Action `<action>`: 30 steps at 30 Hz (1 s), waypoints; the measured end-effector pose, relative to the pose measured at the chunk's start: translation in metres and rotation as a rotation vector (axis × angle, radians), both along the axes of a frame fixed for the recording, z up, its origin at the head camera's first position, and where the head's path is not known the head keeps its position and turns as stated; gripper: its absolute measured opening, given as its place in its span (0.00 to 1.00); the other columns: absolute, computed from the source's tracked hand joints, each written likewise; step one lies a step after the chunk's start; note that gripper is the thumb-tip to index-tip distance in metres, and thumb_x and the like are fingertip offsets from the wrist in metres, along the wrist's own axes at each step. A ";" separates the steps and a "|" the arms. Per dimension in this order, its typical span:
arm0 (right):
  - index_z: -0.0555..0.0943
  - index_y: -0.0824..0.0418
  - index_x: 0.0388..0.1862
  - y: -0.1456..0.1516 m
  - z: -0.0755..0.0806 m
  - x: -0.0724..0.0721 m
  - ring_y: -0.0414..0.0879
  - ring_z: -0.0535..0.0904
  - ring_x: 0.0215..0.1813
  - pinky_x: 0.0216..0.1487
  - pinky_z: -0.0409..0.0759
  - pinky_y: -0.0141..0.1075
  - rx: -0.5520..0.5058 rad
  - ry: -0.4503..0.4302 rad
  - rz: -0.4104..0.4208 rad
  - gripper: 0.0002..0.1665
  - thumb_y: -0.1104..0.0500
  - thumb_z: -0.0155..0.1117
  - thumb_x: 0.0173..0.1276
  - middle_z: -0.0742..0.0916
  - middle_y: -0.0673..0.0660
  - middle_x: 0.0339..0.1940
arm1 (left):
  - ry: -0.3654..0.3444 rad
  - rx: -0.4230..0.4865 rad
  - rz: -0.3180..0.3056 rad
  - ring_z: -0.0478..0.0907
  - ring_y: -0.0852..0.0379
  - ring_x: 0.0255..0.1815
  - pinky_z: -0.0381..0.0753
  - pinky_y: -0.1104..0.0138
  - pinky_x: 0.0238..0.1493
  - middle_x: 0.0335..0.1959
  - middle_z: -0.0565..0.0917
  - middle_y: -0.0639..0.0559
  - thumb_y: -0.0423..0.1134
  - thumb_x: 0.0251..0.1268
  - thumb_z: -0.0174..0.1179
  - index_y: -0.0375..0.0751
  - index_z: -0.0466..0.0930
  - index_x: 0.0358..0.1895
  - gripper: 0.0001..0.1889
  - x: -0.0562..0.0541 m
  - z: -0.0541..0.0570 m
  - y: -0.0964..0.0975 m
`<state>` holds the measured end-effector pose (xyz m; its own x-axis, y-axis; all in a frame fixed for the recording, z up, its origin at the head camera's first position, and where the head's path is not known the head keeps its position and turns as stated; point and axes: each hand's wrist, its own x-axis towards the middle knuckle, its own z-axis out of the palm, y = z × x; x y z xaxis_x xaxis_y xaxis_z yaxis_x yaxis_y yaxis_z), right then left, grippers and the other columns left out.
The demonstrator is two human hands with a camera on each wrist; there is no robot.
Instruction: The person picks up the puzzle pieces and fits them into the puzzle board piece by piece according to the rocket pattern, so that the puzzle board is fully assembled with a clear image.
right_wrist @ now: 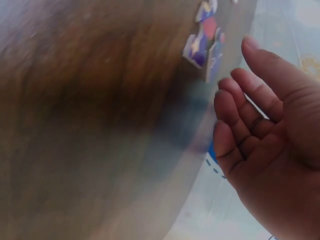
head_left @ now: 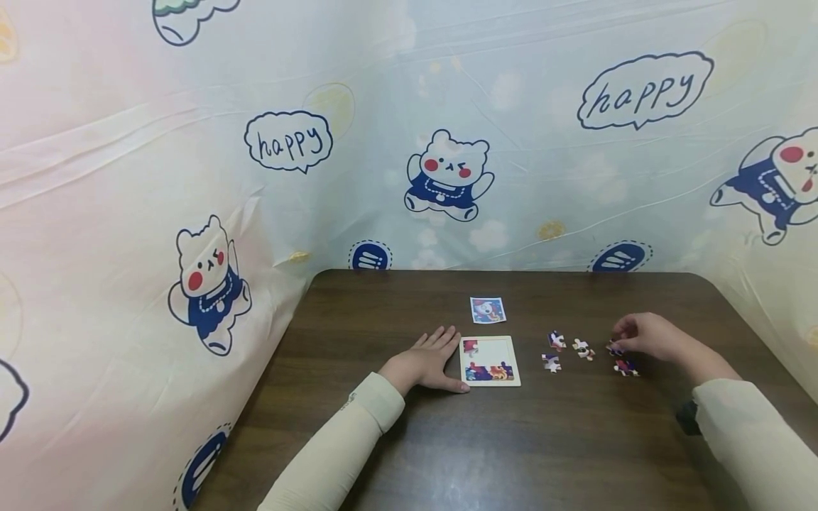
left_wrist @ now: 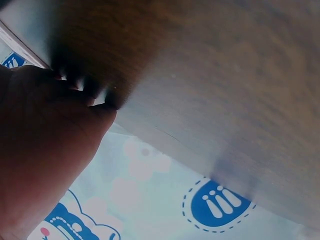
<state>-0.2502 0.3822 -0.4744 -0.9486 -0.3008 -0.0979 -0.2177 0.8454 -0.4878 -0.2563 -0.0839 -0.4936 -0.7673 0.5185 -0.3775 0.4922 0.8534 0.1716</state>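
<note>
My left hand lies flat on the table with fingers spread, its thumb and fingertips touching the left edge of a white puzzle tray. Inside the tray, joined puzzle pieces fill the bottom, and one piece sits at the upper left. Over on the right, my right hand reaches down to a puzzle piece, its fingers loosely bent. The right wrist view shows a gap between thumb and fingers, with a tilted piece just beyond them. In the left wrist view, the hand is partly dark.
Several loose pieces lie right of the tray, among them a pale piece and a dark red-purple piece. A small picture card lies behind the tray. Printed cloth hangs behind the brown table.
</note>
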 end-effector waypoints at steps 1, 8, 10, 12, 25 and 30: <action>0.82 0.71 0.44 0.001 -0.001 0.000 0.46 0.80 0.36 0.42 0.82 0.48 0.006 -0.004 -0.006 0.23 0.53 0.76 0.60 0.86 0.54 0.34 | -0.003 -0.003 -0.001 0.32 0.54 0.81 0.38 0.53 0.77 0.82 0.36 0.56 0.82 0.49 0.52 0.52 0.37 0.81 0.62 0.000 -0.001 0.000; 0.81 0.72 0.43 0.005 -0.006 0.002 0.49 0.80 0.36 0.44 0.82 0.52 0.015 -0.019 -0.045 0.23 0.54 0.76 0.59 0.85 0.56 0.34 | 0.014 -0.003 -0.008 0.30 0.54 0.81 0.37 0.53 0.77 0.82 0.35 0.56 0.83 0.48 0.52 0.53 0.36 0.81 0.63 -0.005 -0.011 0.000; 0.81 0.71 0.41 0.005 -0.008 0.002 0.48 0.80 0.35 0.43 0.82 0.51 0.015 -0.012 -0.047 0.22 0.55 0.76 0.59 0.85 0.56 0.33 | 0.013 0.000 -0.008 0.30 0.55 0.81 0.37 0.53 0.77 0.82 0.35 0.57 0.83 0.48 0.51 0.54 0.36 0.81 0.63 -0.005 -0.012 -0.001; 0.82 0.70 0.40 0.004 -0.008 0.001 0.47 0.80 0.34 0.42 0.82 0.50 0.011 -0.013 -0.047 0.20 0.56 0.76 0.59 0.85 0.55 0.32 | 0.005 0.000 -0.005 0.30 0.55 0.81 0.36 0.54 0.77 0.82 0.35 0.57 0.83 0.48 0.51 0.54 0.36 0.81 0.63 -0.004 -0.009 -0.001; 0.81 0.67 0.35 -0.004 -0.004 0.001 0.45 0.77 0.31 0.34 0.77 0.39 0.005 -0.059 -0.039 0.18 0.53 0.75 0.60 0.83 0.52 0.29 | 0.010 0.011 0.004 0.31 0.55 0.81 0.38 0.51 0.77 0.82 0.37 0.58 0.84 0.45 0.53 0.55 0.37 0.81 0.63 -0.008 -0.014 0.000; 0.79 0.66 0.35 -0.007 -0.005 0.001 0.46 0.75 0.30 0.33 0.74 0.39 -0.002 -0.070 -0.049 0.18 0.53 0.76 0.59 0.82 0.53 0.28 | 0.012 0.014 0.003 0.31 0.56 0.81 0.37 0.52 0.77 0.82 0.36 0.58 0.85 0.45 0.51 0.56 0.37 0.81 0.64 -0.007 -0.014 -0.001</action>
<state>-0.2488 0.3756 -0.4792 -0.9531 -0.2544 -0.1641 -0.1412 0.8530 -0.5024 -0.2634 -0.0846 -0.5079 -0.7732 0.5213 -0.3612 0.4918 0.8524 0.1776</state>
